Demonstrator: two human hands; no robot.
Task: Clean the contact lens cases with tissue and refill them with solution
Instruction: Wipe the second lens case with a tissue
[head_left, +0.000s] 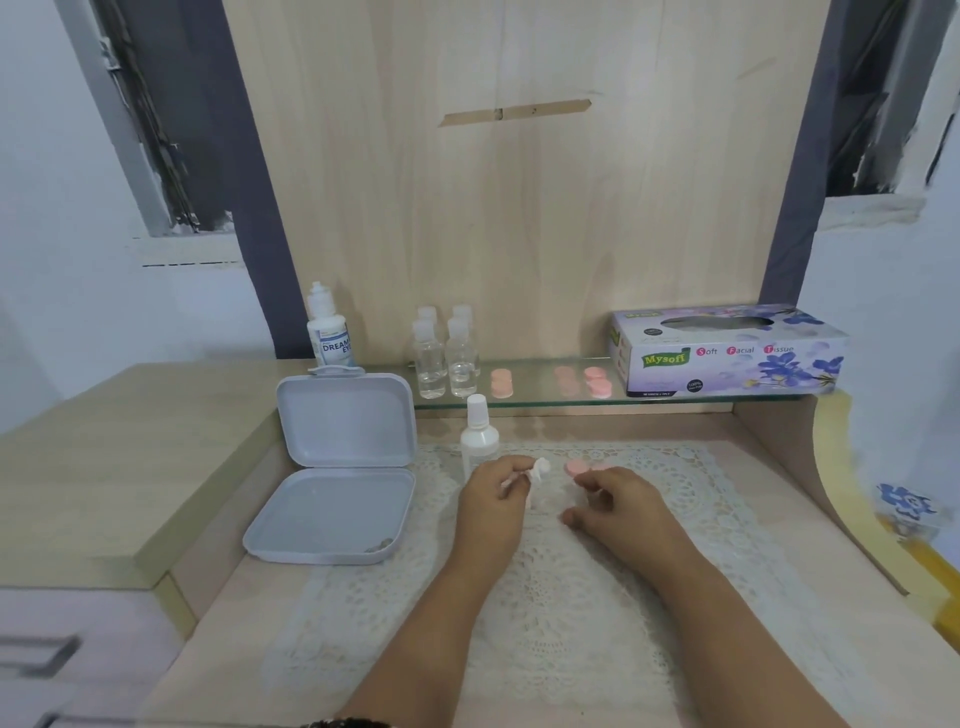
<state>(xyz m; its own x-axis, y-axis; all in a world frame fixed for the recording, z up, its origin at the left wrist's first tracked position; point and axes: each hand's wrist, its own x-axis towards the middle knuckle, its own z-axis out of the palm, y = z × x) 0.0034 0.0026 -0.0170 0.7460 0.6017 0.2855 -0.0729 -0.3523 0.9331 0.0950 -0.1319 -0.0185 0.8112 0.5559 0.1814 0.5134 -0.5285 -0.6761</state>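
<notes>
My left hand (493, 499) is closed around a crumpled white tissue (537, 470) over the lace mat (571, 597). My right hand (615, 501) rests on the mat beside it, fingers curled over a clear contact lens case (553, 499) that is mostly hidden; whether it grips the case is unclear. A pink cap (576, 467) lies just beyond the right fingers. A white solution bottle (479, 434) stands upright just behind the left hand.
An open grey plastic box (337, 467) sits left of the mat. On the glass shelf (545, 402) stand several small clear bottles (447, 358), pink lens cases (597, 382), a Dream Eye bottle (328, 332) and a tissue box (727, 351).
</notes>
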